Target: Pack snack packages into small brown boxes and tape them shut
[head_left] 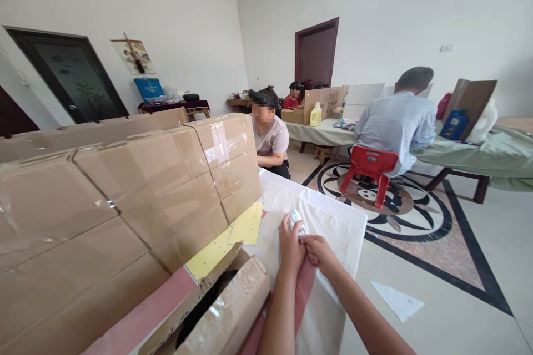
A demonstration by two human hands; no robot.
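Note:
My left hand (290, 243) is closed around a small white object with greenish print (296, 217), held over the white-covered table (333, 221). Its exact kind is too small to tell, and the fingers cover much of it. Right beside it, my right hand (318, 249) is closed in a pinch at the near end of the object. What sits between those fingertips is hidden. Below my wrists runs a reddish-pink strip of covering (306, 283). An open cardboard box (233, 305) with something dark inside stands to the left of my forearms.
A wall of taped cardboard boxes (166, 177) rises on the left, with a yellow patterned sheet (245, 226) at its foot. One person (272, 138) sits beyond it. Another sits on a red chair (370, 161) at a green-covered table (478, 150). White scrap (397, 299) lies on the floor.

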